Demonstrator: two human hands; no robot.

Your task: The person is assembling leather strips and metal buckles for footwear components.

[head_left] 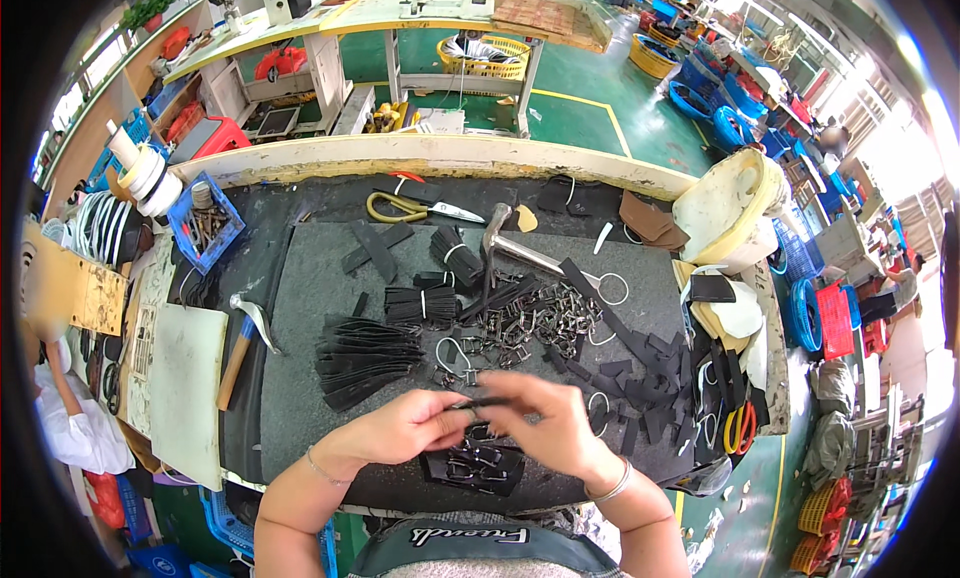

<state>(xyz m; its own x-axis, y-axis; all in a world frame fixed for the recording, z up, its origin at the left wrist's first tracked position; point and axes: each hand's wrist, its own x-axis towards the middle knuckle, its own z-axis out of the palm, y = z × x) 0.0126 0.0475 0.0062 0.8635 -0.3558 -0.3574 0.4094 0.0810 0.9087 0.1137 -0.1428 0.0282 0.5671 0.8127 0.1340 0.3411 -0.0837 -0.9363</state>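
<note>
In the middle near side, my left hand (pixel 408 424) pinches a short black strip (pixel 484 403), with its fingers closed. My right hand (pixel 553 425) is closed about the strip's other end, and its upper fingers are blurred by motion. Below my hands lies a small stack of black pieces with metal buckles (pixel 474 468). Just beyond them is a heap of loose metal buckles (pixel 540 318). A fan of black strips (pixel 362 360) spreads to the left, beside a tied bundle of black strips (pixel 420 304). Black offcuts (pixel 655 383) lie scattered at right.
A metal hammer (pixel 530 253) lies behind the buckles; a wooden-handled hammer (pixel 238 358) rests at left. Scissors (pixel 425 210) sit at the back, orange-handled scissors (pixel 740 428) at right. A blue basket (pixel 207 223) and a cream bucket (pixel 728 213) flank the table. Another person's arm (pixel 66 383) shows far left.
</note>
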